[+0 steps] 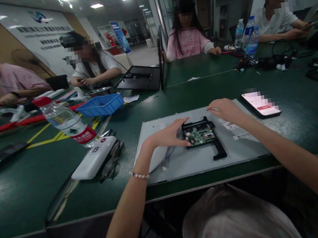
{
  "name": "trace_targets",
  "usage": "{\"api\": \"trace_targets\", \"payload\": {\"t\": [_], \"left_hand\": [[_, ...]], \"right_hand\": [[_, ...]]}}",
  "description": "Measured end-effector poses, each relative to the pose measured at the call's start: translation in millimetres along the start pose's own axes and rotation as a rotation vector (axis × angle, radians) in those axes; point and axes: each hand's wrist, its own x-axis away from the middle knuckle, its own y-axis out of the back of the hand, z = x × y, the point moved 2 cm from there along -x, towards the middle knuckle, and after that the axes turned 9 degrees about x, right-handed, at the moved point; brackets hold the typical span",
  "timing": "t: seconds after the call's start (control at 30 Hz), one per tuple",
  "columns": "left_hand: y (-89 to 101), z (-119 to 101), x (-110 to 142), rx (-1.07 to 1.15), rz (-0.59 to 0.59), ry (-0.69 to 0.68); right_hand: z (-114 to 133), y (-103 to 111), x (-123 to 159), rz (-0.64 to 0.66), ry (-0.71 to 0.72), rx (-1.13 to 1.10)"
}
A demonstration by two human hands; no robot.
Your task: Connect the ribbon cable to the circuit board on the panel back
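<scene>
A black plastic frame [219, 148] with a green circuit board [199, 136] in it lies on a flat grey metal panel [181, 166]. My left hand [167, 135] grips the frame's left side, its thumb at the near edge and its fingers at the far edge. Just beyond the frame's far right corner, my right hand [223, 108] is closed in a pinch. Something thin and dark shows at its fingertips, too small to name. White labels [242, 136] are stuck on the panel under my right forearm. A thin cable [165, 161] runs beside my left wrist.
A lit phone [261, 104] lies right of the panel. To the left are a white power bank [95, 158], folded glasses [113, 160], a tilted-looking water bottle [67, 123] and a blue tray [101, 105]. Several people sit around the table, with a black monitor casing [140, 77] at the far side.
</scene>
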Motion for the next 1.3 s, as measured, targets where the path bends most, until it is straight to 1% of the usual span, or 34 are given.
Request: {"api": "trace_targets", "payload": {"t": [0.17, 0.33, 0.43, 0.5, 0.57, 0.67, 0.87, 1.0, 1.13, 1.23, 1.3], "left_hand": [[-0.4, 2.0, -0.6, 0.006, 0.000, 0.008], [-0.1, 2.5, -1.5, 0.015, -0.005, 0.008], [0.1, 2.2, -1.6, 0.025, 0.006, -0.004], [-0.4, 3.3, -1.4, 0.020, 0.011, 0.017], [-1.3, 5.4, -1.1, 0.011, 0.003, 0.042], [-2.7, 8.2, -0.8, 0.008, -0.010, 0.034], [-2.7, 9.1, -0.4, 0.021, 0.004, 0.025], [-1.4, 6.0, -0.6, 0.034, 0.020, 0.040], [-0.9, 2.8, -0.6, 0.055, 0.030, 0.043], [-0.8, 2.1, -0.6, 0.060, 0.033, 0.032], [-0.7, 2.2, -0.5, 0.061, 0.034, 0.031]], "right_hand": [[34.2, 4.3, -11.5, 0.060, 0.132, 0.016], [59.7, 4.4, -29.0, 0.064, 0.165, 0.059], [68.3, -0.5, -33.9, 0.078, 0.158, 0.082], [71.8, -5.2, -33.4, 0.104, 0.159, 0.086], [73.6, -9.7, -31.0, 0.130, 0.170, 0.080], [73.3, -14.0, -27.9, 0.134, 0.179, 0.053], [68.8, -14.1, -29.7, 0.150, 0.221, -0.086], [58.3, -3.1, -28.4, 0.140, 0.225, -0.147], [30.7, 14.2, -15.6, 0.125, 0.183, -0.138], [0.6, 20.3, 0.8, 0.143, 0.079, -0.140], [-18.5, 18.1, 12.6, 0.144, -0.003, -0.159]]}}
